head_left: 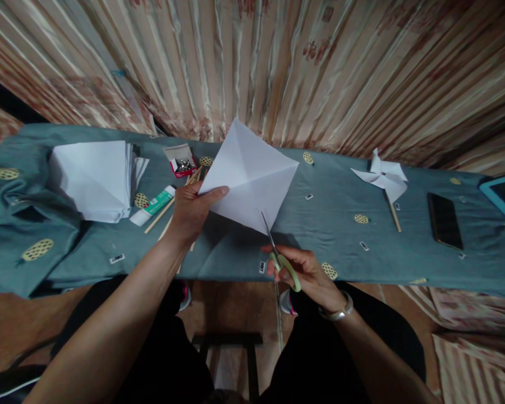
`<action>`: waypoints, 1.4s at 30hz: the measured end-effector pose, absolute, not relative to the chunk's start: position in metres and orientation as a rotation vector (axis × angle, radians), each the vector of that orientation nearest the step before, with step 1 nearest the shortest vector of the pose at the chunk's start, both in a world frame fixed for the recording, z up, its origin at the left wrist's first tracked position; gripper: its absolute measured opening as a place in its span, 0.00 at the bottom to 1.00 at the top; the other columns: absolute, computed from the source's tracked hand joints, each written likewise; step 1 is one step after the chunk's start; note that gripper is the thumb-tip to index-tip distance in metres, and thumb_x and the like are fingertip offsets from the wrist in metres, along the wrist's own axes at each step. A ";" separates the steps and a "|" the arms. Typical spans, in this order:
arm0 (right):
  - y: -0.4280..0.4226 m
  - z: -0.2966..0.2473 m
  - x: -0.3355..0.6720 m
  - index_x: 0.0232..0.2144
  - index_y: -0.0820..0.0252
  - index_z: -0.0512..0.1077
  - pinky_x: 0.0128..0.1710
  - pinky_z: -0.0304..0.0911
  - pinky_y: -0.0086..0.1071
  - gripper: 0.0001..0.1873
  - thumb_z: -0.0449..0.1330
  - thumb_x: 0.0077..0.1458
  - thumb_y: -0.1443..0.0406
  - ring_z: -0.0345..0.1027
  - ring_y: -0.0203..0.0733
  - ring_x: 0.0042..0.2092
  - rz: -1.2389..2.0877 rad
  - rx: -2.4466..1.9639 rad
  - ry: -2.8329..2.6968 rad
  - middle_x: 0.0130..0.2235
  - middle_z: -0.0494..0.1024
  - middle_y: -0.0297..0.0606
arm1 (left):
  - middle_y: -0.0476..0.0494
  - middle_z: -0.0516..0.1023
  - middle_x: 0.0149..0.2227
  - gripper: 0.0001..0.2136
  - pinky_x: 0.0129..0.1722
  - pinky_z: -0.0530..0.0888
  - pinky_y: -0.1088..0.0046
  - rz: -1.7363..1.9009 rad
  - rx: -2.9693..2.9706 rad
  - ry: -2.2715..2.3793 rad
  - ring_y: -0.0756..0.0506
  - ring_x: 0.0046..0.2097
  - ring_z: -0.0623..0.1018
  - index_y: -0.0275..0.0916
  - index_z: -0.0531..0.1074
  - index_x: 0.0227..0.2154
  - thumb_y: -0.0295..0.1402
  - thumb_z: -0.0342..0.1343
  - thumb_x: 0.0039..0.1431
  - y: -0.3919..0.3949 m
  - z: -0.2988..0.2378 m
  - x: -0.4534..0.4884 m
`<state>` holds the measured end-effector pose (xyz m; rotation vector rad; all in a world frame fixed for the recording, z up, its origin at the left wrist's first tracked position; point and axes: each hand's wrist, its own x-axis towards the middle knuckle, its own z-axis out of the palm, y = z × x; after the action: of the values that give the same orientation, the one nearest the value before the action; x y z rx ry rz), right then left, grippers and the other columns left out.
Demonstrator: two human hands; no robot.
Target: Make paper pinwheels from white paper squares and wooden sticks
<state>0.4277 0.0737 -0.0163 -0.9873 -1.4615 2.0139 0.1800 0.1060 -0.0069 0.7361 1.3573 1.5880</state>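
my left hand (193, 205) pinching creased white paper (252, 174) by its left corner, my right hand (309, 275) gripping green-handled scissors (293, 273), metal blades (270, 232) at the paper's near corner, teal pineapple-print cloth (332, 205) beneath, pleated, shiny curtain (252, 73) behind, brown floor (231, 308) below

The left hand (191, 212) pinches, thumb (219, 194) on top; the right hand (315, 279) curls its fingers (294, 254).

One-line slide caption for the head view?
Left hand holds a creased paper sheet while the right hand holds scissors at its near corner; a paper pinwheel lies to the right.
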 end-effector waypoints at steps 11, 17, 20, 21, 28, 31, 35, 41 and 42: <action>0.074 -0.018 0.427 0.48 0.59 0.75 0.28 0.64 0.27 0.23 0.68 0.52 0.57 0.65 0.31 0.28 2.012 -1.034 -1.471 0.30 0.76 0.32 | 0.45 0.82 0.32 0.10 0.38 0.77 0.63 1.580 0.737 1.371 0.42 0.34 0.80 0.37 0.81 0.30 0.33 0.69 0.42 0.107 -0.009 0.178; 0.073 -0.020 0.427 0.49 0.59 0.74 0.27 0.64 0.27 0.23 0.66 0.54 0.54 0.64 0.31 0.27 1.972 -1.033 -1.518 0.29 0.74 0.32 | 0.45 0.82 0.32 0.10 0.37 0.78 0.62 1.565 0.744 1.411 0.41 0.35 0.80 0.39 0.80 0.29 0.35 0.69 0.42 0.106 -0.005 0.179; 0.072 -0.020 0.426 0.49 0.59 0.74 0.28 0.64 0.27 0.23 0.66 0.54 0.53 0.63 0.31 0.27 1.959 -1.049 -1.526 0.28 0.74 0.32 | 0.46 0.82 0.32 0.10 0.36 0.77 0.64 1.551 0.748 1.419 0.42 0.34 0.79 0.39 0.80 0.30 0.35 0.68 0.42 0.105 -0.003 0.179; 0.072 -0.020 0.426 0.49 0.59 0.74 0.27 0.64 0.27 0.23 0.66 0.54 0.53 0.63 0.31 0.27 1.957 -1.056 -1.525 0.28 0.74 0.32 | 0.46 0.82 0.32 0.09 0.36 0.77 0.64 1.547 0.751 1.418 0.43 0.34 0.79 0.39 0.80 0.30 0.35 0.68 0.43 0.105 -0.003 0.179; 0.072 -0.019 0.424 0.47 0.59 0.75 0.26 0.64 0.26 0.23 0.67 0.52 0.54 0.63 0.30 0.26 1.954 -1.096 -1.505 0.28 0.74 0.31 | 0.47 0.82 0.31 0.10 0.37 0.76 0.67 1.590 0.759 1.360 0.46 0.32 0.78 0.37 0.81 0.31 0.32 0.69 0.43 0.105 -0.004 0.179; 0.072 -0.020 0.424 0.46 0.59 0.76 0.26 0.63 0.26 0.23 0.68 0.51 0.54 0.63 0.29 0.25 1.964 -1.107 -1.480 0.27 0.74 0.31 | 0.47 0.82 0.30 0.09 0.36 0.76 0.68 1.583 0.750 1.351 0.47 0.30 0.78 0.36 0.81 0.31 0.31 0.69 0.44 0.106 -0.005 0.179; 0.072 -0.020 0.423 0.46 0.59 0.76 0.26 0.63 0.26 0.23 0.69 0.50 0.54 0.62 0.29 0.25 1.962 -1.115 -1.465 0.27 0.73 0.30 | 0.48 0.82 0.29 0.08 0.33 0.76 0.68 1.586 0.744 1.368 0.47 0.29 0.78 0.37 0.81 0.30 0.31 0.69 0.43 0.106 -0.006 0.178; 0.071 -0.020 0.422 0.45 0.59 0.76 0.26 0.63 0.26 0.23 0.69 0.49 0.54 0.62 0.29 0.24 1.961 -1.141 -1.457 0.26 0.73 0.30 | 0.48 0.82 0.29 0.09 0.32 0.74 0.71 1.606 0.738 1.342 0.48 0.29 0.77 0.37 0.81 0.29 0.32 0.69 0.42 0.107 -0.008 0.178; 0.071 -0.020 0.422 0.45 0.59 0.77 0.26 0.63 0.26 0.23 0.69 0.49 0.54 0.62 0.29 0.24 1.959 -1.143 -1.456 0.26 0.73 0.30 | 0.48 0.82 0.28 0.09 0.32 0.74 0.71 1.604 0.740 1.339 0.48 0.29 0.77 0.36 0.81 0.29 0.32 0.69 0.42 0.107 -0.008 0.178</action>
<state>0.4222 0.0714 -0.0205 -1.1434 -1.4556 1.9588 0.1779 0.1071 -0.0084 0.7399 1.3385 1.6043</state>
